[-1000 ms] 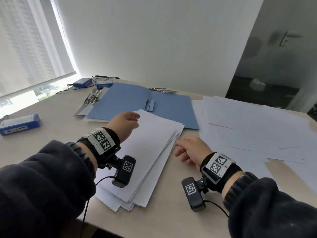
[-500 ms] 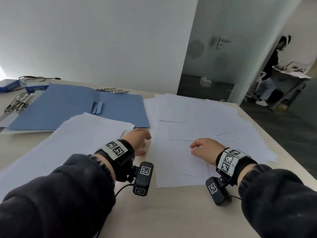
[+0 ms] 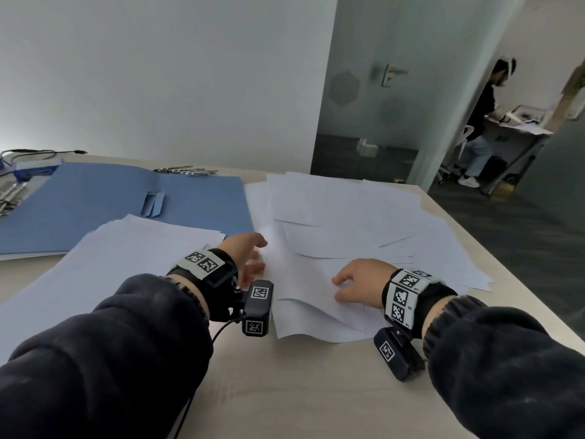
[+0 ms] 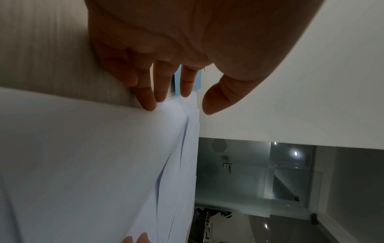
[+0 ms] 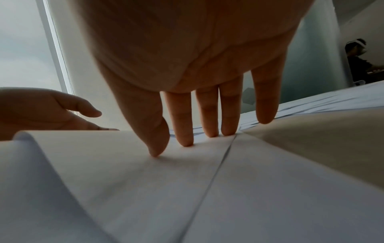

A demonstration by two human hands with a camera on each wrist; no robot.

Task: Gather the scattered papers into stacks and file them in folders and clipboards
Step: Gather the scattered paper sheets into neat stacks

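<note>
2 hands (image 3: 354,282) on loose sheets (image 3: 332,217)

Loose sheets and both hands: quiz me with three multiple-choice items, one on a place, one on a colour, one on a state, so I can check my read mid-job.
1. Where does the open folder lie relative to the loose sheets?
A. to their left
B. to their right
C. on top of them

2. What colour is the folder?
A. red
B. blue
C. black

3. What is the right hand doing?
A. lifting a sheet clear of the table
B. pressing straight fingertips on the top sheet
C. gripping a pen

Answers:
1 A: the head view shows the folder at far left, with the sheets spread to its right.
2 B: both of its leaves are blue.
3 B: the right wrist view shows the fingers straight, tips down on the paper, while the left hand touches the sheets' left edge.
</note>
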